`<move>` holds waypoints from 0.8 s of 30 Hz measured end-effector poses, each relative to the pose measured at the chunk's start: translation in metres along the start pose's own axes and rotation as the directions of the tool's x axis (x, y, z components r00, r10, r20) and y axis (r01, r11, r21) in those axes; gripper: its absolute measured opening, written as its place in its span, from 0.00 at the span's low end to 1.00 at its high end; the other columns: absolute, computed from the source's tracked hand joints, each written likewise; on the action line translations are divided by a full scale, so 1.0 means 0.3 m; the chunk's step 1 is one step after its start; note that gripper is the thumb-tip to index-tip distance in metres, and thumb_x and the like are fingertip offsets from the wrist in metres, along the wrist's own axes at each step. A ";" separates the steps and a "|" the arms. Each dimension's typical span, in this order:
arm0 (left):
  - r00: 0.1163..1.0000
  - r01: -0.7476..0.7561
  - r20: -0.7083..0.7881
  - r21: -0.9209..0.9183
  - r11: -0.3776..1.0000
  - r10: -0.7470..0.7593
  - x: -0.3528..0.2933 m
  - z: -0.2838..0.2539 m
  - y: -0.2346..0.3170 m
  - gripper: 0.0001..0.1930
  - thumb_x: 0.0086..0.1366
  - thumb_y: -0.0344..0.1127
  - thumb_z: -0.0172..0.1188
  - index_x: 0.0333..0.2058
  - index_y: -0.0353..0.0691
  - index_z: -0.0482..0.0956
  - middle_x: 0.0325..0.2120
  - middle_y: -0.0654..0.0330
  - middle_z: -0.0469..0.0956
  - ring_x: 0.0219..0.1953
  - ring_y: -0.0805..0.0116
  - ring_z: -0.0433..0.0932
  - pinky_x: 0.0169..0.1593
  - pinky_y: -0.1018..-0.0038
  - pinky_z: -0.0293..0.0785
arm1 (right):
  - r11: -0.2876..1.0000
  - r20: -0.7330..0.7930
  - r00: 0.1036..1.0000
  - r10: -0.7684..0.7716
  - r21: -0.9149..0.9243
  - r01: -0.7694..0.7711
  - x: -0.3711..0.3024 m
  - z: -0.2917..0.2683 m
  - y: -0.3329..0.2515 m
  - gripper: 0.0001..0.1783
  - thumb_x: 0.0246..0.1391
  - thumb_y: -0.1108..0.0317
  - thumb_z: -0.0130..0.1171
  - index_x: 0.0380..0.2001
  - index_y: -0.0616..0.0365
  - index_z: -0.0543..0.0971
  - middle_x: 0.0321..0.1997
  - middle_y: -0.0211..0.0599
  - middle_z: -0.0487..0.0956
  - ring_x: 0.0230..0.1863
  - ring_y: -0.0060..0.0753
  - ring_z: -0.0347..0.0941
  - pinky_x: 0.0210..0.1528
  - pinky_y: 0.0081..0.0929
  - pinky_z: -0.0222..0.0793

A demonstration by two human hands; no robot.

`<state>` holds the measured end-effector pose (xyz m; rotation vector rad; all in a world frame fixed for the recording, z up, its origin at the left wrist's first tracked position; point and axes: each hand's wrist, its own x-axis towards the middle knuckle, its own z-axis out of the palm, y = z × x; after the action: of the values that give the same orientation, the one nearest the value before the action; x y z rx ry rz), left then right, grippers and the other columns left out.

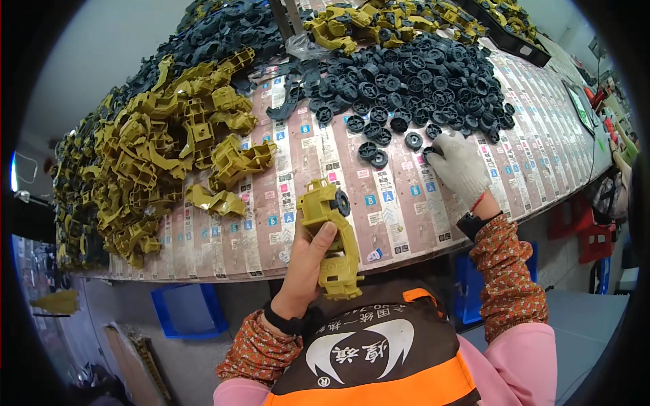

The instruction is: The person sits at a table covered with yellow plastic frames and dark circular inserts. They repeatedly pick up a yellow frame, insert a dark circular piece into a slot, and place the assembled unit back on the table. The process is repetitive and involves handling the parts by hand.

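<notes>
My bare left hand point(310, 257) is closed round a yellow plastic toy car body point(340, 254), held up over the table's near edge. One black toy wheel point(342, 201) sits on the upper right side of that body. My right hand point(460, 166), in a pale glove, reaches to the near edge of a heap of loose black toy wheels point(413, 78). Its fingertips pinch a black wheel point(428, 154), which they partly cover. Several single wheels lie just left of these fingers.
A large heap of yellow toy car bodies point(159, 135) covers the table's left side, with dark plastic parts point(210, 37) behind. More yellow parts point(379, 20) lie at the back, beside a black tray point(521, 44). Below the table stand blue crates point(189, 311) and red stools point(596, 240).
</notes>
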<state>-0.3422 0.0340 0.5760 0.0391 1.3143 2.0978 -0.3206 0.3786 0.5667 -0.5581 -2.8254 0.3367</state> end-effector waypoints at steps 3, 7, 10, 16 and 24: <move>1.000 -0.010 -0.021 -0.035 0.999 0.010 0.001 0.003 0.007 0.22 0.79 0.44 0.59 0.64 0.45 0.66 0.46 0.63 0.79 0.43 0.72 0.83 0.43 0.71 0.86 | 0.996 0.133 0.991 0.033 0.077 -0.043 -0.009 -0.025 -0.045 0.15 0.61 0.61 0.64 0.45 0.60 0.79 0.42 0.54 0.81 0.47 0.61 0.80 0.49 0.51 0.76; 0.999 -0.040 -0.030 -0.137 0.990 0.036 0.014 -0.009 -0.006 0.22 0.78 0.43 0.60 0.63 0.46 0.66 0.45 0.64 0.78 0.43 0.73 0.83 0.42 0.72 0.86 | 0.937 0.126 0.991 -0.035 0.348 -0.011 -0.099 -0.022 -0.133 0.15 0.60 0.69 0.64 0.48 0.62 0.75 0.38 0.51 0.84 0.43 0.58 0.82 0.46 0.46 0.77; 0.995 -0.096 -0.048 -0.181 0.979 0.088 0.018 0.003 0.000 0.20 0.77 0.43 0.62 0.60 0.45 0.67 0.44 0.65 0.78 0.42 0.74 0.83 0.42 0.72 0.86 | 0.797 0.148 0.982 -0.121 0.604 0.007 -0.193 -0.011 -0.246 0.22 0.61 0.69 0.65 0.57 0.60 0.74 0.39 0.49 0.86 0.39 0.53 0.84 0.44 0.43 0.79; 0.968 -0.225 -0.134 -0.079 0.971 0.213 0.034 -0.008 -0.019 0.20 0.77 0.43 0.63 0.60 0.46 0.68 0.46 0.63 0.79 0.44 0.72 0.83 0.45 0.71 0.85 | 0.605 0.119 0.970 -0.214 0.795 0.036 -0.348 -0.062 -0.448 0.14 0.59 0.75 0.64 0.49 0.60 0.82 0.38 0.48 0.82 0.40 0.48 0.81 0.46 0.39 0.77; 0.935 -0.311 -0.189 -0.030 0.950 0.300 0.037 -0.020 -0.043 0.24 0.76 0.37 0.65 0.63 0.45 0.64 0.49 0.63 0.76 0.46 0.75 0.79 0.49 0.73 0.82 | 0.619 0.184 0.963 -0.197 0.785 -0.023 -0.444 -0.071 -0.506 0.14 0.63 0.76 0.62 0.51 0.62 0.78 0.41 0.51 0.83 0.40 0.51 0.84 0.45 0.39 0.78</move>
<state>-0.3465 0.0390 0.5591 0.0278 1.4265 2.4529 -0.2471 0.1928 0.6023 -0.1681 -2.5117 1.6225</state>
